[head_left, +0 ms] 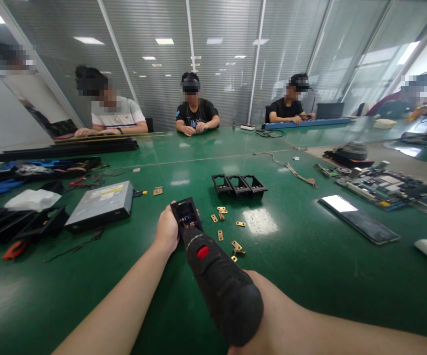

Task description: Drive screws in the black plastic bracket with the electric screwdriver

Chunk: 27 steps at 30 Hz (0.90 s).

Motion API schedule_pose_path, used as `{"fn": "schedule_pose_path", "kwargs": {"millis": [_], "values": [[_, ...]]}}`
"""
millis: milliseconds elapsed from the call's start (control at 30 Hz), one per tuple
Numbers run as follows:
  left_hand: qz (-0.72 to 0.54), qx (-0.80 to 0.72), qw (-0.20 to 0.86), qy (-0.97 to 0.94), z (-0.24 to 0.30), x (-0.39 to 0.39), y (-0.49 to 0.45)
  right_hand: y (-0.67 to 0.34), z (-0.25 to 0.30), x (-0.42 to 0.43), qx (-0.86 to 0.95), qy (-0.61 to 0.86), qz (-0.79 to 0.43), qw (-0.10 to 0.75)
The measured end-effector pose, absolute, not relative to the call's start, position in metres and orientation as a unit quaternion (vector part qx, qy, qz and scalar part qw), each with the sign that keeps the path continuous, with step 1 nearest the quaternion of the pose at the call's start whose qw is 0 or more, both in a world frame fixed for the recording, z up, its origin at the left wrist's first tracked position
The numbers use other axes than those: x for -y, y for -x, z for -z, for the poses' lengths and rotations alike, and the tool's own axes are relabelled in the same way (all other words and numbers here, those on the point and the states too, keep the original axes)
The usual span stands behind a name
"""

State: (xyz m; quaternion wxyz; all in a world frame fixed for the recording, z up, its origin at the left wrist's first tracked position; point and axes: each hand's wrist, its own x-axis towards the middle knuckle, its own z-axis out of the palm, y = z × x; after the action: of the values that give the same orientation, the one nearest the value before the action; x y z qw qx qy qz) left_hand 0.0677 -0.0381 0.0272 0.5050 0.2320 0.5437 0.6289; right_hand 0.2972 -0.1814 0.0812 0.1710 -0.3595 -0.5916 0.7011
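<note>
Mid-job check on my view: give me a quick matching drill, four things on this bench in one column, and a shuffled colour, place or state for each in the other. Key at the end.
Column one
1. power driver
2. single black frame
3. brass-coloured plates
4. disc drive

Column two
A. scattered on the green tabletop
B. black with a red switch, held in the right hand
C. grey-topped, flat and boxy
D. held by the left hand

Pairs: 1-B, 2-D, 3-A, 4-C

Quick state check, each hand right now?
Left hand: closed, holding a black housing.
Right hand: holding a power driver, grip mostly hidden behind it.
</note>
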Motion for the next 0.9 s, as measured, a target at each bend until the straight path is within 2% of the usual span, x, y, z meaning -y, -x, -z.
{"fn": "schedule_pose_path", "kwargs": {"millis": [100, 400, 900], "values": [[-0.628, -0.547, 0.504, -0.23, -0.028, 0.038, -0.068, -0.298, -0.084, 0.181, 0.628, 0.358, -0.671, 0.166], [-0.619, -0.556, 0.501, -0.238, -0.032, 0.04, -0.069, -0.293, -0.073, 0.182, 0.539, 0.368, -0.737, 0.173], [-0.62, -0.555, 0.504, -0.231, -0.03, 0.039, -0.068, -0.293, -0.077, 0.183, 0.545, 0.366, -0.731, 0.184]]}}
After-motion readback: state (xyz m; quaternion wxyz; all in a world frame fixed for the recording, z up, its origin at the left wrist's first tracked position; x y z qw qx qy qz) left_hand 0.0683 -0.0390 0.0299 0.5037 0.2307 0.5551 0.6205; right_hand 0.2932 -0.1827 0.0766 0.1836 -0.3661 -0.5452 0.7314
